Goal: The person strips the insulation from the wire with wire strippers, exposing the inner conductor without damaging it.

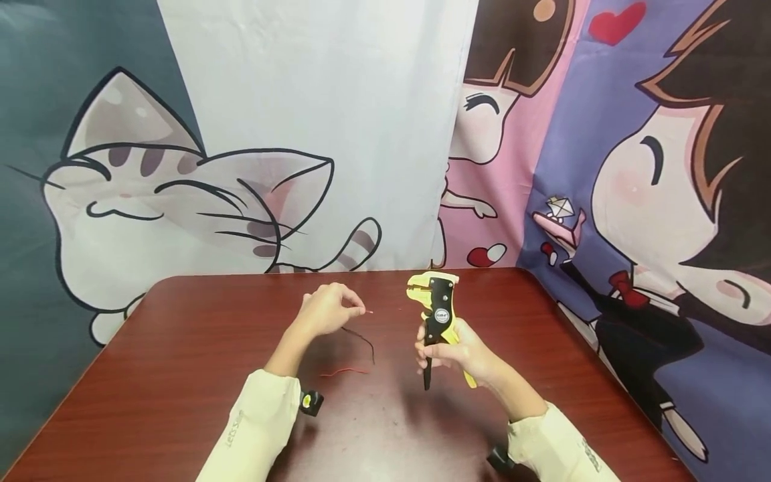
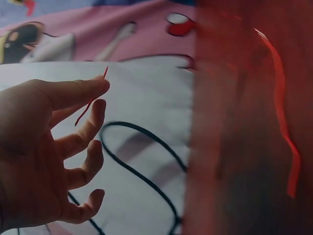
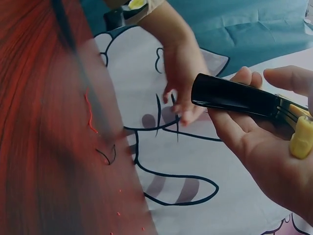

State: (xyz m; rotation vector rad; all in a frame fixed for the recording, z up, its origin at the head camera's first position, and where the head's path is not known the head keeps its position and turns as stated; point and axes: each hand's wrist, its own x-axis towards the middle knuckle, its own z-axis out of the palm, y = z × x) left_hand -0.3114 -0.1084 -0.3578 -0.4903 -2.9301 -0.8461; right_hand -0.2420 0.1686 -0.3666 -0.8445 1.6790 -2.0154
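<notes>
My left hand (image 1: 327,309) pinches a short red wire (image 2: 82,116) between thumb and forefinger, its other fingers loosely bent. In the left wrist view the wire sticks out on both sides of the pinch, with a thin paler tip at the top end. My right hand (image 1: 464,351) grips a yellow and black wire stripper (image 1: 442,294) by its handles, head up, to the right of the left hand. The stripper's jaws point left, apart from the wire. Another red wire (image 1: 345,371) lies on the table, with bare strands at one end in the left wrist view.
A thin black wire (image 1: 370,345) lies curved on the brown table (image 1: 199,348), near the left hand. Several tiny red bits (image 3: 118,214) are scattered on the tabletop. A cartoon-printed cloth (image 1: 337,87) hangs behind the table and along its right side.
</notes>
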